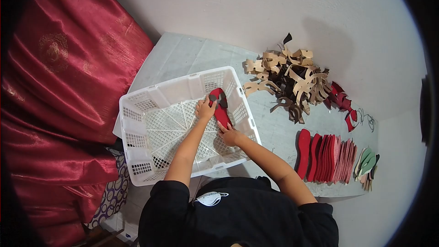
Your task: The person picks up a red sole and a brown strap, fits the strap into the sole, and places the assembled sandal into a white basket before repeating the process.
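Through the head view, I saw the grey tabletop (272, 130) reaching beyond the white basket (173, 91) on its far and right sides. The basket's near left corner seemed to hang past the tabletop's edge, so leaning hard there could tip it. To the right of the basket lay the pile of tan and dark straps (304, 82), and nearer to the person, the row of red soles (327, 155).

Inside the basket, near its right wall, was the red sole piece (221, 115). The left hand (206, 109) gripped its far part; the right hand (231, 136) gripped its near end. I could not tell whether it touched the mesh floor. If the hands pressed toward each other, it could bend, I judged. The dark strap piece (222, 100), on its far part, could shift if the left fingers pressed unevenly.
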`<action>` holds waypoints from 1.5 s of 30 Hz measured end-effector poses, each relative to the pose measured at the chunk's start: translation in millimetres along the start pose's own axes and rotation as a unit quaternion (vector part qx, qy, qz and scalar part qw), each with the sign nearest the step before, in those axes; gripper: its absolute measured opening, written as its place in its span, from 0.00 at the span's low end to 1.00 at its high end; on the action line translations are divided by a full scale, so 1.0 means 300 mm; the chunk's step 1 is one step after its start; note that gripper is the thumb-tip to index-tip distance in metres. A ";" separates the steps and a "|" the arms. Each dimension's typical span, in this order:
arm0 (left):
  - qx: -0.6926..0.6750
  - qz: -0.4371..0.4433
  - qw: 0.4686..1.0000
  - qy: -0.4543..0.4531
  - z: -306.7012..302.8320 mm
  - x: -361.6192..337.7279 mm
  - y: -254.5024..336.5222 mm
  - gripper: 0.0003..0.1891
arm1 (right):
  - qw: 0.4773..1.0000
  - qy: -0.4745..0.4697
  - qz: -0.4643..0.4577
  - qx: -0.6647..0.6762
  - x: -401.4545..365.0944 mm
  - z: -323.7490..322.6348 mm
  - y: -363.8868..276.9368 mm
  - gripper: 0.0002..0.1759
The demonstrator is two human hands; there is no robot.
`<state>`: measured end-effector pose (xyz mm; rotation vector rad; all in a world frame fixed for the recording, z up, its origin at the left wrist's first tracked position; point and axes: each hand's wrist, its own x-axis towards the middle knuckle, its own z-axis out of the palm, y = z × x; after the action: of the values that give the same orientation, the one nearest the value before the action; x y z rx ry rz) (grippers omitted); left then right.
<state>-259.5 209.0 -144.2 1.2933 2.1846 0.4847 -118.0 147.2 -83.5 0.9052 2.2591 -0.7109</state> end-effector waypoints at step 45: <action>-0.328 0.431 0.822 -0.175 0.229 -0.810 0.619 0.23 | 0.520 0.712 0.322 0.346 -0.825 0.586 0.206 0.10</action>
<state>3.7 84.5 -27.9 1.7000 0.8758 1.1112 130.8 -33.8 -47.6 3.5229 2.1414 -0.4482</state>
